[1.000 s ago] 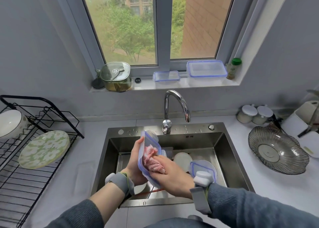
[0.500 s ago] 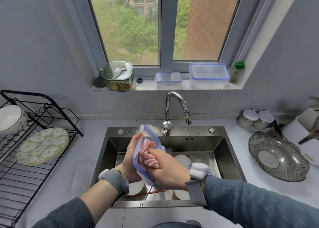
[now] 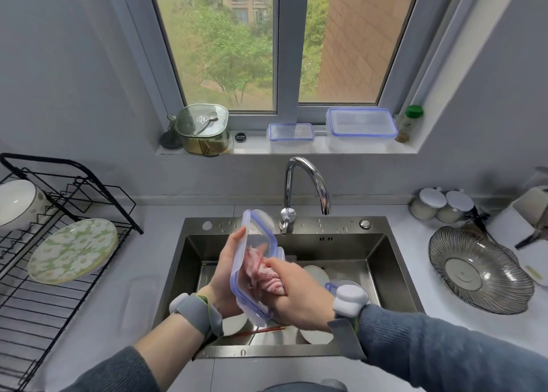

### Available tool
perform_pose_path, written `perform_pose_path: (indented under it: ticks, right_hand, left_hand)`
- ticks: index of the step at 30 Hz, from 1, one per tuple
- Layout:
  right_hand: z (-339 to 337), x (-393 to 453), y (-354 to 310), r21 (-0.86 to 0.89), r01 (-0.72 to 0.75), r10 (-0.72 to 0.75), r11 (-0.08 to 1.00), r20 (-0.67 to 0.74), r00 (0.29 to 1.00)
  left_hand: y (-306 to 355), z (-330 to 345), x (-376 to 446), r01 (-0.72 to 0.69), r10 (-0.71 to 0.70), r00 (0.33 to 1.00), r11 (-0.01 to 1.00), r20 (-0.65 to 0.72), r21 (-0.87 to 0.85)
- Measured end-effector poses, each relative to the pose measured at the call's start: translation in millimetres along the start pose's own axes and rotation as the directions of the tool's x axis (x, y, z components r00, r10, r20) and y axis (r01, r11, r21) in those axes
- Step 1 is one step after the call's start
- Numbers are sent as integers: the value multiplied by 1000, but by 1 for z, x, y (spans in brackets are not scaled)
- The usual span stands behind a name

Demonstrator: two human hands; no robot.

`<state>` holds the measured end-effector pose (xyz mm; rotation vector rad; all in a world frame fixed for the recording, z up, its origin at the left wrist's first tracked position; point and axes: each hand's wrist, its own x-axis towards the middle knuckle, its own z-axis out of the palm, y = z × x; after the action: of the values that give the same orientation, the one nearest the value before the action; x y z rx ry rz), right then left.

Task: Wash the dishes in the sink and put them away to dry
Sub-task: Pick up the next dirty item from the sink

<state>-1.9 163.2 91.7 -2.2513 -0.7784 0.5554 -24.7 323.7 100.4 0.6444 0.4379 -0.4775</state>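
Above sink (image 3: 189,261): left hand (image 3: 228,276) grip held clear blue-rimmed container lid (image 3: 252,243) on edge | right hand (image 3: 296,296) grip clutched pink cloth (image 3: 261,273) against lid | white plates (image 3: 315,273) lay below.

a clear rectangular plastic lid (image 3: 257,245) has a blue rim. the crumpled dishcloth (image 3: 261,276) is pink. a round plate (image 3: 72,251) bears white daisies on pale green, in a black wire rack (image 3: 59,202). a steel sink (image 3: 394,261) is grey.
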Motion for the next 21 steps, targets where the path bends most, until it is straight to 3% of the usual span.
perform_pose_path:
  ticks: [3,8,11,14,17,21]
  right_hand:
    - [-17,16,8,-107,-99,95,989,-38,995]
    - [-40,36,2,-67,-280,275,958,-77,958]
    - [-37,20,-19,-65,-266,271,962,90,958]
    - [-25,-7,-43,119,-215,168,969,314,934]
    - [-18,-14,-43,117,-117,94,986,186,978]
    - [-24,6,-38,187,-119,128,975,-35,991]
  left_hand:
    - [-1,1,0,7,-11,999,994,39,107]
    - [-5,1,0,45,-50,999,982,22,184]
    - [-5,5,-3,47,-45,999,983,-18,178]
    - [0,-1,-3,21,-19,1000,991,-11,135]
    - [9,2,-4,32,-31,999,989,-5,146]
    - [18,12,-5,22,-22,1000,992,-5,123]
